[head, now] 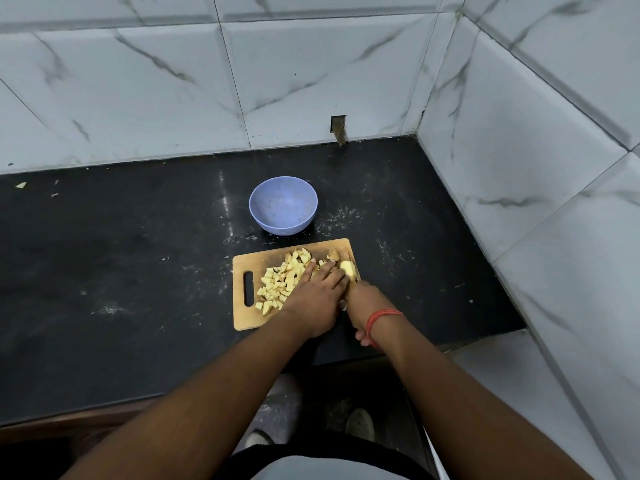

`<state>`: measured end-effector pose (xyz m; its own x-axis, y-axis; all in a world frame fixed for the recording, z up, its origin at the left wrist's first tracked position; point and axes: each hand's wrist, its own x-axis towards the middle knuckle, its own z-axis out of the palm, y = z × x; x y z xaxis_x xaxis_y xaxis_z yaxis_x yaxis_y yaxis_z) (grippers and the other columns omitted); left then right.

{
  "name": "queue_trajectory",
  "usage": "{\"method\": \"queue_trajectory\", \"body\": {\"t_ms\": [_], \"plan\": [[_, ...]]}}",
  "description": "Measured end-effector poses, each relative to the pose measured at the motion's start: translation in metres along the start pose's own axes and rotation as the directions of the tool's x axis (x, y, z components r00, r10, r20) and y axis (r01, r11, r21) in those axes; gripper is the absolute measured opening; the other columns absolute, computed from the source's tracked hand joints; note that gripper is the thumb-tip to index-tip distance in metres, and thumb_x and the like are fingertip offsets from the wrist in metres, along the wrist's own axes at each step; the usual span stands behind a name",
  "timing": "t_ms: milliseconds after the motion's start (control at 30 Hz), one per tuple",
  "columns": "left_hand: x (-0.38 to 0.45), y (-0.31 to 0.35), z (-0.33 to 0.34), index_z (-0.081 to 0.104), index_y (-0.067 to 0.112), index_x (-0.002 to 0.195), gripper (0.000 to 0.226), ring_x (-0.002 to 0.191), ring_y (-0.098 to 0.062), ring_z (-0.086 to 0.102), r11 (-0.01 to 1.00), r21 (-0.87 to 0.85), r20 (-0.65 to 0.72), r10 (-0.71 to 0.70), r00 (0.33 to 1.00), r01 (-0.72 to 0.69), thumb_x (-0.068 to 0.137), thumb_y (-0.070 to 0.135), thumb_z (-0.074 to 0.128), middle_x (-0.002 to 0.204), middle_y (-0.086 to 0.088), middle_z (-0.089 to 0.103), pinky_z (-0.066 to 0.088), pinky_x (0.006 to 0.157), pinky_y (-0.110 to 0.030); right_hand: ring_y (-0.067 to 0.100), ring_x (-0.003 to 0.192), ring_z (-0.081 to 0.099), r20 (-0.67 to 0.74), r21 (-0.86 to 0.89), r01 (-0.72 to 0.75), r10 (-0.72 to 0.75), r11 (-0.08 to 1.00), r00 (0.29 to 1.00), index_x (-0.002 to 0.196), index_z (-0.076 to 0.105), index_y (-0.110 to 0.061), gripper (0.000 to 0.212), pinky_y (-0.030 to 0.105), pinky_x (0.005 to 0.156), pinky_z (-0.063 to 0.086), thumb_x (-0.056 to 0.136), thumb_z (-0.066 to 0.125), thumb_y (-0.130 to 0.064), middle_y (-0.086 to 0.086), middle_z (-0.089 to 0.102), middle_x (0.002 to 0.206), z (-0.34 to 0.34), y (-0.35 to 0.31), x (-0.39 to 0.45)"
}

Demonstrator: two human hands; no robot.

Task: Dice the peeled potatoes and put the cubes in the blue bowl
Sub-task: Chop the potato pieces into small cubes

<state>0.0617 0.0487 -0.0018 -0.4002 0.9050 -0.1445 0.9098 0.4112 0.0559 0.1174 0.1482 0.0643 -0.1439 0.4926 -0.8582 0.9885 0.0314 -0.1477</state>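
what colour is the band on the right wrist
Orange-red, a thin thread band wrapped round the right wrist; the head view shows it clearly.

One head view only: your head camera looks forward and steeply down at the black tabletop (138, 254), wide-angle, arm's reach.

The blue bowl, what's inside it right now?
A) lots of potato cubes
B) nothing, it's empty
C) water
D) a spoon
B: the blue bowl shows only its bare inside, while the potato cubes all lie in a pile on the wooden cutting board.
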Motion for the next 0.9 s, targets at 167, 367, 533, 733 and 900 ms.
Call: {"method": "queue_trajectory", "body": {"t_ms": [167,367,533,733,900], "plan": [[-0.001,-0.001,0.001,0.025,0.016,0.158,0.060,0.154,-0.025,0.008,1.000,-0.005,0.001,0.001,1.000,-0.001,0.102,0.035,0.036,0.161,-0.002,0.026,-0.001,0.124,-0.053,0.030,0.055,0.056,0.064,-0.082,-0.051,0.056,0.995,0.996,0.078,0.057,0.006,0.030,0.037,0.049,0.045,0.099,0.047,-0.013,0.021,0.058,0.067,-0.005,-0.004,0.002],[-0.002,0.002,-0.001,0.023,0.014,0.158,0.061,0.154,-0.025,0.006,1.000,-0.009,0.011,-0.013,1.000,0.013,0.100,0.029,0.038,0.162,-0.003,0.023,-0.001,0.124,-0.053,0.028,0.057,0.054,0.088,-0.087,-0.018,0.026,0.996,0.996,0.071,0.055,0.003,0.032,0.035,0.066,0.052,0.099,0.049,-0.011,0.018,0.055,0.067,-0.005,-0.003,0.002],[-0.002,0.003,-0.003,0.021,0.015,0.159,0.061,0.154,-0.026,0.005,1.000,0.014,0.022,-0.025,0.999,0.024,0.101,0.030,0.035,0.163,-0.003,0.022,-0.001,0.124,-0.054,0.027,0.056,0.055,0.075,-0.012,-0.016,0.017,1.000,0.997,0.082,0.058,0.002,0.029,0.037,0.057,0.051,0.099,0.049,-0.020,0.017,0.057,0.070,-0.002,0.005,-0.002],[-0.001,0.004,-0.002,0.021,0.014,0.158,0.059,0.154,-0.027,0.005,0.999,0.022,0.018,-0.029,0.999,0.029,0.105,0.037,0.034,0.162,-0.004,0.022,-0.002,0.124,-0.054,0.027,0.060,0.057,-0.029,-0.053,0.018,-0.019,0.998,0.999,0.116,0.057,0.000,0.035,0.034,0.063,0.051,0.103,0.036,-0.023,0.016,0.059,0.076,0.012,0.040,0.000],[-0.002,0.002,0.001,0.024,0.017,0.158,0.058,0.154,-0.025,0.006,0.999,-0.022,0.006,-0.034,0.999,0.035,0.105,0.039,0.033,0.162,-0.001,0.023,-0.001,0.124,-0.054,0.031,0.056,0.063,-0.097,-0.068,0.104,-0.110,0.992,0.989,0.121,0.045,-0.008,0.025,0.042,0.052,0.056,0.099,0.034,-0.010,0.021,0.061,0.086,0.019,0.063,0.008]]}}
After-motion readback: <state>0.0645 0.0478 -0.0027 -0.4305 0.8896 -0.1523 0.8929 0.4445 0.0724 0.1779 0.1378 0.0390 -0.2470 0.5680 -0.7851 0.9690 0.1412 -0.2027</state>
